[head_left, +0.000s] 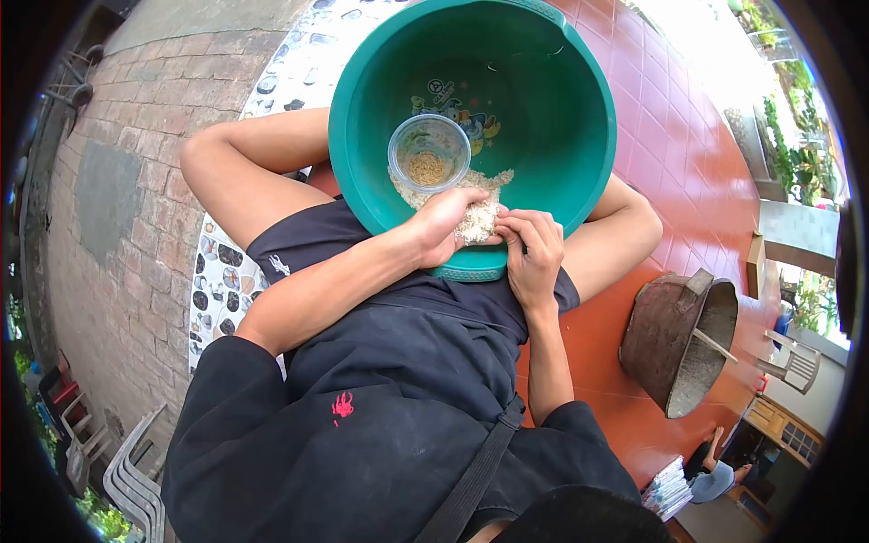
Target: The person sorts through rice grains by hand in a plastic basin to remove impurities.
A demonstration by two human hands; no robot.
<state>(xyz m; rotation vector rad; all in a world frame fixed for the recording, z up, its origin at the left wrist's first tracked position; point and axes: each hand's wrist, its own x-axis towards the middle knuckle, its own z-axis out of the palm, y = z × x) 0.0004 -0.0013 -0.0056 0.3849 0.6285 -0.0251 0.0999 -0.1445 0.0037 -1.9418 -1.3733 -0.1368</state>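
A large green basin (579,136) rests over my lap, with a cartoon print inside on its bottom. My left hand (439,223) is palm up near the basin's near rim, cupped around a heap of pale rice grains (480,220). Beside it, my right hand (532,242) has its thumb and fingertips pinched together at the edge of the heap; whatever is between them is too small to make out. Loose rice (496,180) lies in the basin beyond my hands. A clear plastic tub (460,149) stands in the basin with brownish grains (426,168) at its bottom.
On the red tiled floor (579,362) to the right sits a big dark tub (665,335), tilted, with a stick in it. A stack of papers (668,490) and another person (715,480) are at lower right. Grey chairs (136,471) stand at lower left.
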